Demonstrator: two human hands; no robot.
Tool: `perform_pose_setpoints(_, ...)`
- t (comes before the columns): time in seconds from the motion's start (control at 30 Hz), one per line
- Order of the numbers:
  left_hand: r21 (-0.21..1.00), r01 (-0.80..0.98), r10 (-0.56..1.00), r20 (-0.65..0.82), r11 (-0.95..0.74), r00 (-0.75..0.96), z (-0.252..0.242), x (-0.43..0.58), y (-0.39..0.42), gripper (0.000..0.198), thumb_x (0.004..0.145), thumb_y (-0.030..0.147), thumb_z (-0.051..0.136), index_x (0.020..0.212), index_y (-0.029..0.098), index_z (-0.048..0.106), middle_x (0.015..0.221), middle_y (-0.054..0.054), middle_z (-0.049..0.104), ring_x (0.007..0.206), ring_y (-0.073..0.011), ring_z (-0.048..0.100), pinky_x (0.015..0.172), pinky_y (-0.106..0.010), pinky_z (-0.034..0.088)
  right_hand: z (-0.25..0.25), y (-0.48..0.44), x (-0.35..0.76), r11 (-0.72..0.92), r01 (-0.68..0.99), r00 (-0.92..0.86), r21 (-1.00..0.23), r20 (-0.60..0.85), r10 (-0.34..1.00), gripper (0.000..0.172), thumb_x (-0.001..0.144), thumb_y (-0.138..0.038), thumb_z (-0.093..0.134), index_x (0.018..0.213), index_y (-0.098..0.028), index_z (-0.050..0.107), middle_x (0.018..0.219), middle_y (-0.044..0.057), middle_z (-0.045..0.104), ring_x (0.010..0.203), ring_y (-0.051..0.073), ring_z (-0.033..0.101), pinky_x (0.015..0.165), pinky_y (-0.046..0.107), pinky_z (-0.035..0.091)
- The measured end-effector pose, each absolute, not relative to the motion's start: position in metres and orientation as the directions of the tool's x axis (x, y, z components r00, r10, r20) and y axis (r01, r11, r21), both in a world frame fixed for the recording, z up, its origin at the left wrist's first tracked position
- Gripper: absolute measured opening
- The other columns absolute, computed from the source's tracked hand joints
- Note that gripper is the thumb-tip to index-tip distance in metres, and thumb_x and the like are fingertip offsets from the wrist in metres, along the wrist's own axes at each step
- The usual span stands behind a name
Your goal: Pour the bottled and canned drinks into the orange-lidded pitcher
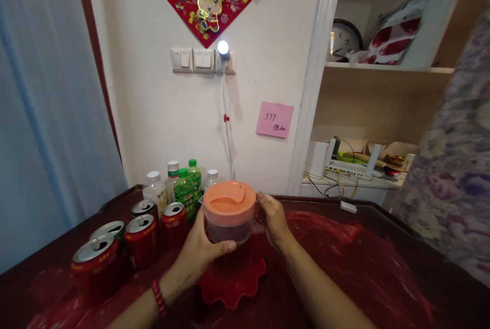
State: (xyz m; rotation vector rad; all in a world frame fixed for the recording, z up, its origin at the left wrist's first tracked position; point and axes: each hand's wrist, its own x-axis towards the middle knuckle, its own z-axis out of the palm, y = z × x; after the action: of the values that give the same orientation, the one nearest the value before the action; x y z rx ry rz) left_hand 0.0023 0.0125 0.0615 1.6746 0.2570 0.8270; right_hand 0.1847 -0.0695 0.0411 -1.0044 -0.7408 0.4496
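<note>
Between my two hands is a clear plastic pitcher (229, 231) with an orange lid (222, 200). My left hand (204, 242) wraps its left side, thumb across the front, and a red bead bracelet circles that wrist. On the other side, my right hand (273, 216) closes around the pitcher's handle, with its fingers partly hidden. Below the pitcher lies a red scalloped dish (233, 288); whether the two touch I cannot tell. Left of my left hand stand several opened drink cans, the nearest to it a red can (175, 227).
Behind the cans are several bottles, among them a green bottle (184, 191) and a white-capped bottle (155, 188). Crumpled red plastic film (344, 257) covers the table's right part. A white cable (227, 140) hangs from the wall socket. A router (350, 168) sits on the right shelf.
</note>
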Motion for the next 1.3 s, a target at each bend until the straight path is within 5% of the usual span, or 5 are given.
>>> perform_pose_setpoints(0.57, 0.873, -0.382, 0.226, 0.456, -0.304, 0.861, 0.136, 0.05, -0.053, 0.103, 0.064, 0.035, 0.089, 0.151, 0.019, 0.035, 0.153, -0.017, 0.044, 0.142, -0.0374, 0.04, 0.117, -0.053, 0.033, 0.127, -0.197, 0.198, 0.523, 0.196, 0.887, -0.829, 0.377, 0.266, 0.058, 0.064, -0.066, 0.083, 0.06, -0.021, 0.047, 0.046, -0.011, 0.03, 0.044, 0.006, 0.023, 0.041, 0.023, 0.018)
perform_pose_setpoints(0.73, 0.822, -0.089, 0.326, 0.319, -0.562, 0.89, 0.118, 0.045, -0.024, 0.093, 0.073, 0.053, 0.078, 0.151, 0.022, 0.038, 0.159, -0.015, 0.035, 0.147, -0.0368, 0.031, 0.121, -0.057, 0.022, 0.099, -0.232, 0.221, 0.501, 0.187, 0.947, -0.845, 0.291, 0.137, 0.059, 0.059, -0.066, 0.085, 0.06, -0.019, 0.048, 0.049, -0.011, 0.03, 0.044, 0.005, 0.021, 0.04, 0.021, 0.015)
perform_pose_setpoints(0.87, 0.822, 0.059, 0.403, 0.214, -0.567, 0.89, 0.093, 0.016, 0.017, 0.063, 0.08, 0.056, 0.069, 0.131, 0.021, 0.058, 0.146, -0.012, 0.054, 0.134, -0.035, 0.05, 0.117, -0.054, 0.032, 0.079, -0.244, 0.236, 0.504, 0.163, 0.964, -0.848, 0.246, 0.103, 0.06, 0.055, -0.065, 0.087, 0.061, -0.018, 0.05, 0.049, -0.012, 0.028, 0.044, 0.004, 0.02, 0.039, 0.019, 0.014)
perform_pose_setpoints(1.03, 0.872, 0.19, 0.501, 0.071, -0.452, 0.863, 0.048, -0.018, 0.053, 0.065, 0.078, 0.058, 0.069, 0.128, 0.018, 0.058, 0.138, -0.013, 0.061, 0.124, -0.0338, 0.059, 0.106, -0.047, 0.048, 0.057, -0.24, 0.245, 0.507, 0.134, 0.979, -0.851, 0.195, 0.068, 0.058, 0.058, -0.064, 0.087, 0.066, -0.016, 0.054, 0.05, -0.012, 0.028, 0.045, 0.004, 0.021, 0.038, 0.016, 0.017)
perform_pose_setpoints(1.3, 0.779, 0.224, 0.533, 0.162, -0.586, 0.831, 0.009, -0.032, 0.077, 0.052, 0.077, 0.052, 0.068, 0.118, 0.021, 0.066, 0.132, -0.012, 0.064, 0.126, -0.0327, 0.056, 0.113, -0.047, 0.039, 0.041, -0.231, 0.241, 0.485, 0.031, 0.993, -0.874, 0.082, 0.083, 0.057, 0.056, -0.06, 0.089, 0.082, -0.016, 0.065, 0.052, -0.011, 0.036, 0.043, 0.005, 0.027, 0.036, 0.016, 0.029)
